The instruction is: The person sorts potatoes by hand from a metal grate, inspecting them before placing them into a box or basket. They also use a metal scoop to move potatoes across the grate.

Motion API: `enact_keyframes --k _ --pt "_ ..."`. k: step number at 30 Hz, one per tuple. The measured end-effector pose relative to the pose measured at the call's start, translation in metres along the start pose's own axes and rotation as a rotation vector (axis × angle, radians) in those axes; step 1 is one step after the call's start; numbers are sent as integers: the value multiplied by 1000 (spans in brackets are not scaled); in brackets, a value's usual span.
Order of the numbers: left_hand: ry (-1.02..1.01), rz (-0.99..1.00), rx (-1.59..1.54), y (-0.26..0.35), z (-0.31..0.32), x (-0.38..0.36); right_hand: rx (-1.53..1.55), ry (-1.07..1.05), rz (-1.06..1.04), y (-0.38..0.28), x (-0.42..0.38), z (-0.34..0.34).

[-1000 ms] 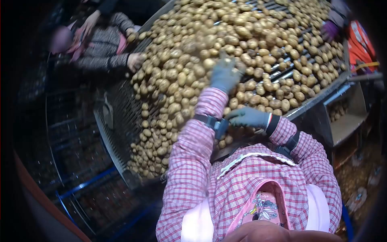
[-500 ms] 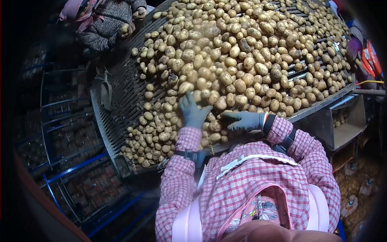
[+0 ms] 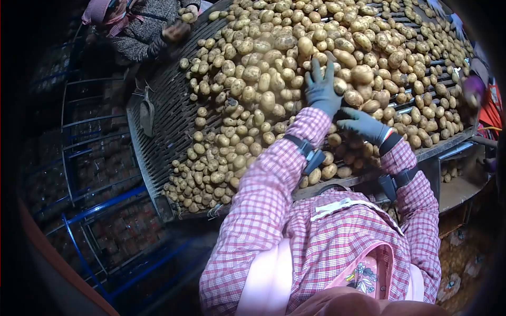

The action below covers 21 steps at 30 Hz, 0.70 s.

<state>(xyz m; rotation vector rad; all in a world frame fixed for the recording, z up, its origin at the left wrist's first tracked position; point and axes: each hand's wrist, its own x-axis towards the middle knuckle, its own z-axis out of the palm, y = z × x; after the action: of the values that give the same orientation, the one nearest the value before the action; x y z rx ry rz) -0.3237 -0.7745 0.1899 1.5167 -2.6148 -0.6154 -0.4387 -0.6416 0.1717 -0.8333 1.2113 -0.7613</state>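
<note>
A thick heap of potatoes [image 3: 253,73] covers most of a slatted rack [image 3: 163,121]. My left hand [image 3: 322,92], in a grey-blue glove, reaches into the heap with its fingers spread, touching potatoes at their tips. Just below and to its right, my right hand [image 3: 366,126], gloved alike, lies over potatoes near the rack's front edge. Its fingers are stretched out to the left, and nothing shows held in them. Small potatoes [image 3: 211,179] lie to the left of my arms.
A co-worker in a grey jacket [image 3: 142,31] stands at the far left side. Blue metal frames [image 3: 105,203] run along the left. A box [image 3: 458,179] with potatoes sits below the rack's right edge. Another person's gloved hand [image 3: 456,26] shows at the top right.
My left hand has moved right and farther up into the heap, its arm stretching out. My right hand has shifted right and slightly up. Potatoes near my hands have been displaced.
</note>
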Motion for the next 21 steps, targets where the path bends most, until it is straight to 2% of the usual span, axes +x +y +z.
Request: enact_keyframes --k 3,5,7,8,10,11,12,14,15,16,18,19,21 --pt "-12 -18 -74 36 10 34 -16 -13 -81 19 20 -55" --pt "-26 30 -62 58 5 49 -91 128 -42 17 18 -83" --pt "41 142 -77 73 26 70 369 118 -46 14 22 -106" --pt "-99 88 -231 86 18 70 -161 209 -291 31 34 -129" --pt "-159 160 -425 87 4 56 -165 250 -326 22 41 -137" --pt "-187 203 -570 77 -12 46 360 197 -114 11 41 -138" --pt "-129 284 -505 57 -20 39 387 410 -119 2 28 -133" --pt "123 333 -434 -6 -40 28 426 486 -226 10 21 -140" --pt "136 162 -486 -33 -72 15 447 527 -280 16 17 -141" --pt "220 188 -357 -80 -90 17 314 536 -262 17 2 -136" --pt "257 2 -63 -151 -118 20 330 527 -339 14 -14 -94" --pt "269 -71 143 -173 -121 21 338 521 -374 12 -19 -68" --pt "232 -98 276 -188 -106 25 275 442 -271 4 -18 -27"
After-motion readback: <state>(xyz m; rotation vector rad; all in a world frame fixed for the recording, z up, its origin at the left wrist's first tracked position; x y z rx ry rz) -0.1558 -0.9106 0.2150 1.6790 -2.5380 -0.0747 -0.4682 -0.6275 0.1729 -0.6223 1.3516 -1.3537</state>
